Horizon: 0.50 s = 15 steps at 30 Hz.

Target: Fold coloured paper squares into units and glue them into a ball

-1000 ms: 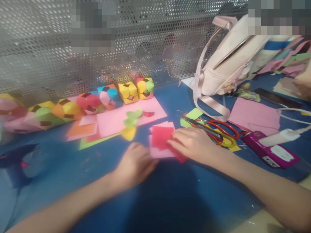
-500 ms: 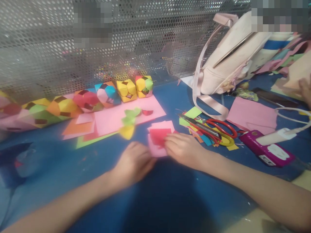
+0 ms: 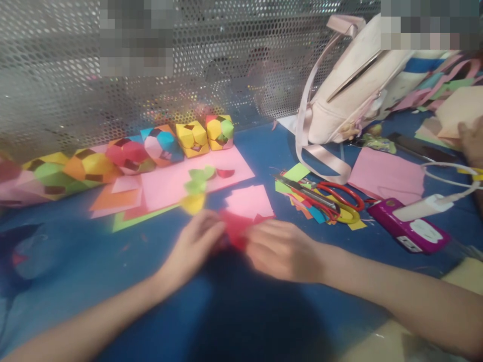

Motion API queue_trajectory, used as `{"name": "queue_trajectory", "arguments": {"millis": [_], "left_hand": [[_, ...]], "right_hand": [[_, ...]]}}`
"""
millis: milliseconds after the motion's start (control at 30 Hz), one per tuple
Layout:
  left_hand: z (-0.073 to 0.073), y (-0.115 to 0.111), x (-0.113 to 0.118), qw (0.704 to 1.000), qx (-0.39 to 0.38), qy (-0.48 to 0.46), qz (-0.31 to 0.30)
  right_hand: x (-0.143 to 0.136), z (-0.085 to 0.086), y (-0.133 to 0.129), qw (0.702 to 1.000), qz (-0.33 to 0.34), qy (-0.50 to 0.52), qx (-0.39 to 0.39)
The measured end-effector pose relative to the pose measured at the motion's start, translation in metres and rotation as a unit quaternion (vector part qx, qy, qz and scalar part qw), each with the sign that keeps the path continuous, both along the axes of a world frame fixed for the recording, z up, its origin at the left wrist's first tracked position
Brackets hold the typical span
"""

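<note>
Between my hands is a piece of red paper (image 3: 236,229), blurred by motion. My left hand (image 3: 198,234) is closed on its left edge, thumb on top. The fingers of my right hand (image 3: 283,249) are bent together over its right side. Just beyond lie small pink paper squares (image 3: 249,201) on the blue table (image 3: 169,311). Further left, curled green paper pieces (image 3: 198,180), a yellow piece (image 3: 193,202) and a small red piece (image 3: 225,173) rest on or by a large pink sheet (image 3: 169,188).
Folded paper shapes (image 3: 191,138) line the perforated metal panel (image 3: 226,65). On the right are scissors (image 3: 339,198) on paper scraps, a purple device (image 3: 411,229) with a white plug, a pink sheet (image 3: 388,173) and a pale bag (image 3: 343,90). Another person's hand (image 3: 471,143) shows at the far right.
The red paper has come off the pink squares toward me and now lies between both hands. My left hand has taken hold of its edge; my right hand has moved nearer.
</note>
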<state>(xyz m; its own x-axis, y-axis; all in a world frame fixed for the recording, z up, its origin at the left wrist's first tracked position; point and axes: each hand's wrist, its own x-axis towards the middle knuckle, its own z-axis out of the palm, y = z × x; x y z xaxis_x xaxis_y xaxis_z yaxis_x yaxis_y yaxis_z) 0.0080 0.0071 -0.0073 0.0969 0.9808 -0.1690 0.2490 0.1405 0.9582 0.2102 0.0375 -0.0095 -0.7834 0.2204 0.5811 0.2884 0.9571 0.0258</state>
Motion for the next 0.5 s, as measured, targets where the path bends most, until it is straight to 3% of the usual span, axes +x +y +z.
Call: {"name": "queue_trajectory", "arguments": {"millis": [133,267,400,500], "left_hand": [[-0.006,0.005,0.0,0.998,-0.014,-0.018,0.06],[-0.015,0.01,-0.003,0.998,0.004,0.002,0.066],[-0.017,0.01,-0.004,0.998,0.012,0.012,0.059],[-0.017,0.009,-0.004,0.997,0.031,0.029,0.065]], "right_hand": [[-0.002,-0.004,0.0,0.998,0.05,-0.032,0.024],[0.002,-0.002,0.006,0.998,0.058,-0.008,-0.008],[0.014,0.008,0.021,0.993,-0.076,-0.025,-0.087],[0.021,0.018,0.031,0.954,-0.17,-0.118,-0.215]]}}
